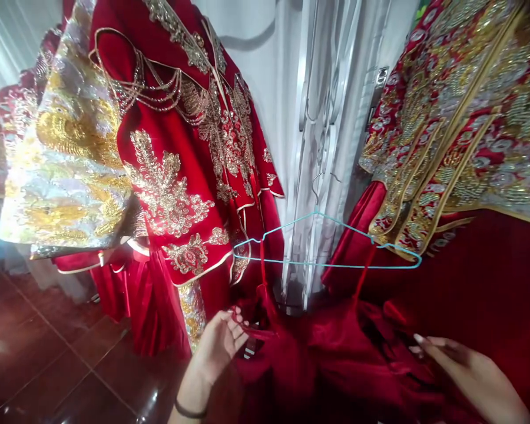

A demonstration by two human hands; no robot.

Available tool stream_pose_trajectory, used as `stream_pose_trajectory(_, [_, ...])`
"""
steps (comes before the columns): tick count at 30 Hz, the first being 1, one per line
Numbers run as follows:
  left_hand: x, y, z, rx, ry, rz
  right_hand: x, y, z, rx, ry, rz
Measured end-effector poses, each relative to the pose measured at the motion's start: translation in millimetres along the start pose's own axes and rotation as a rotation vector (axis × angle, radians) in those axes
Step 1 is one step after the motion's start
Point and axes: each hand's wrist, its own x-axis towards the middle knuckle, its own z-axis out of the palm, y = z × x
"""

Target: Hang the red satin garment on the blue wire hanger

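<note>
A dark red satin dress hangs by thin straps from a light blue wire hanger. Its metal hook points up in front of the white curtain. At the dress's left upper edge, my left hand is closed, with a narrow red band of the dress pinched between thumb and fingers. On the other side, my right hand has its fingertips drawn together at the dress's right edge, pinching the fabric. Shadow and dark folds hide part of that grip.
A red jacket with gold embroidery hangs at left, beside a white-and-gold brocade garment. To the right hangs a heavily beaded red-and-gold jacket. Metal uprights stand before a white curtain. Reddish-brown tiles cover the floor.
</note>
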Motion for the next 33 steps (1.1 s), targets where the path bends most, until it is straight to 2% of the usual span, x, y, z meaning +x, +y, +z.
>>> stream_pose_trajectory(2, [-4, -11, 5.1, 0.063, -0.065, 0.038, -10, -29, 4, -0.206, 0.136, -0.061])
stream_pose_trajectory(3, [-4, -15, 7.1, 0.124, -0.077, 0.078, -15, -51, 8, -0.2, 0.216, -0.162])
stream_pose_trajectory(4, [-3, -18, 8.8, 0.201, -0.071, 0.139, -21, -78, 14, -0.129, 0.29, -0.324])
stream_pose_trajectory(6, [1, -20, 12.6, 0.375, -0.017, 0.295, -30, -140, 29, -0.009, 0.403, -0.754])
stream_pose_trajectory(8, [9, -18, 17.2, 0.513, 0.054, 0.468, -34, -202, 46, -0.087, 0.374, -1.194])
stream_pose_trajectory(9, [13, -15, 19.7, 0.562, 0.083, 0.556, -33, -228, 54, -0.173, 0.341, -1.333])
stream_pose_trajectory(10, [18, -12, 22.1, 0.599, 0.105, 0.642, -30, -249, 61, -0.244, 0.335, -1.411])
stream_pose_trajectory(12, [25, -2, 25.9, 0.645, 0.138, 0.795, -23, -276, 73, -0.375, 0.284, -1.454])
stream_pose_trajectory(14, [29, 10, 27.2, 0.686, 0.158, 0.913, -13, -284, 80, -0.459, 0.165, -1.428])
stream_pose_trajectory(17, [31, 31, 25.8, 0.774, 0.18, 1.015, -1, -278, 82, -0.464, -0.006, -1.427])
stream_pose_trajectory(20, [30, 53, 28.7, 0.879, 0.167, 1.052, 4, -271, 78, -0.401, -0.087, -1.461])
stream_pose_trajectory(22, [31, 66, 38.0, 0.962, 0.091, 1.028, 3, -271, 75, -0.387, -0.123, -1.469])
stream_pose_trajectory(26, [39, 81, 74.6, 1.249, -0.107, 0.967, -1, -280, 75, -0.414, -0.111, -1.464])
stream_pose_trajectory(29, [47, 85, 102.8, 1.494, -0.173, 0.94, -7, -284, 79, -0.433, -0.085, -1.445])
stream_pose_trajectory(31, [51, 90, 113.4, 1.652, -0.226, 0.887, -13, -281, 79, -0.368, -0.007, -1.456])
stream_pose_trajectory(33, [52, 96, 115.7, 1.811, -0.284, 0.823, -14, -269, 73, -0.262, 0.149, -1.464])
